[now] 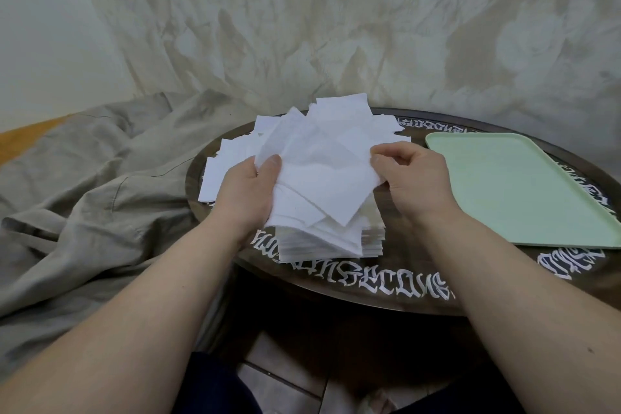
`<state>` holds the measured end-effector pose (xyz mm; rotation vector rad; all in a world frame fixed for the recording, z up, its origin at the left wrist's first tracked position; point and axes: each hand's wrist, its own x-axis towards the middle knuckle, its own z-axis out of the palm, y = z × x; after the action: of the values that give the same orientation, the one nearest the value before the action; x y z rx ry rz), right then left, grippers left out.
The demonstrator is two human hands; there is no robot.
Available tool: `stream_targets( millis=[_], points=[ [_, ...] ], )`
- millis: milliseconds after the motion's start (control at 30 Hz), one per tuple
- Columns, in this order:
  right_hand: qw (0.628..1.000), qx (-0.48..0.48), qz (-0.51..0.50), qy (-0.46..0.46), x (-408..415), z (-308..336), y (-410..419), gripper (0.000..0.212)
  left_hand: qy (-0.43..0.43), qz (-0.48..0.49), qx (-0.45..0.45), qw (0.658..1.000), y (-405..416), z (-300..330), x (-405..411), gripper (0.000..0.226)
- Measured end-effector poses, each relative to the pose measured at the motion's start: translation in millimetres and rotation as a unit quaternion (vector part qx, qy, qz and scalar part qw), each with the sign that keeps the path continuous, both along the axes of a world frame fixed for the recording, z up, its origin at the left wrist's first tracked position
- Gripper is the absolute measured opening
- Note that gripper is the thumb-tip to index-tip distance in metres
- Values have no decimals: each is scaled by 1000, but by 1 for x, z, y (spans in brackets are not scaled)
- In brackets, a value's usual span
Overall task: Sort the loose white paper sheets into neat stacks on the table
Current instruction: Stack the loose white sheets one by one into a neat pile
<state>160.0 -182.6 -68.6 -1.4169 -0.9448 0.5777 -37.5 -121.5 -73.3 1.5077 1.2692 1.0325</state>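
A loose bundle of white paper sheets (322,175) is held over the round dark table (386,282). My left hand (247,195) grips its left edge with the thumb on top. My right hand (413,178) pinches its right edge. Under the bundle stands a squared stack of sheets (322,242) near the table's front edge. More sheets lie scattered in a heap (336,118) at the back left of the table, some reaching over its rim.
A pale green tray (524,188) lies flat on the right part of the table. White lettering runs round the table's rim. Crumpled beige cloth (84,185) lies to the left, and a draped sheet hangs behind. Tiled floor shows below.
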Motion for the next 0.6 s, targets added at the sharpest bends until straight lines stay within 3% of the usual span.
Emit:
stream_targets(
  millis=[167,367,533,600],
  points=[
    [993,-82,37,73,4,-2,-3,28,-50,135,48,988,13,-4,-10,32],
    [985,-155,58,46,6,-7,-7,24,-45,291,124,948,25,-1,-24,27],
    [979,-196,58,-18,4,-9,-8,10,-140,336,137,921,28,9,-30,29],
    [960,-223,42,-162,5,-4,-9,7,-143,299,130,935,22,12,-25,29]
  ],
)
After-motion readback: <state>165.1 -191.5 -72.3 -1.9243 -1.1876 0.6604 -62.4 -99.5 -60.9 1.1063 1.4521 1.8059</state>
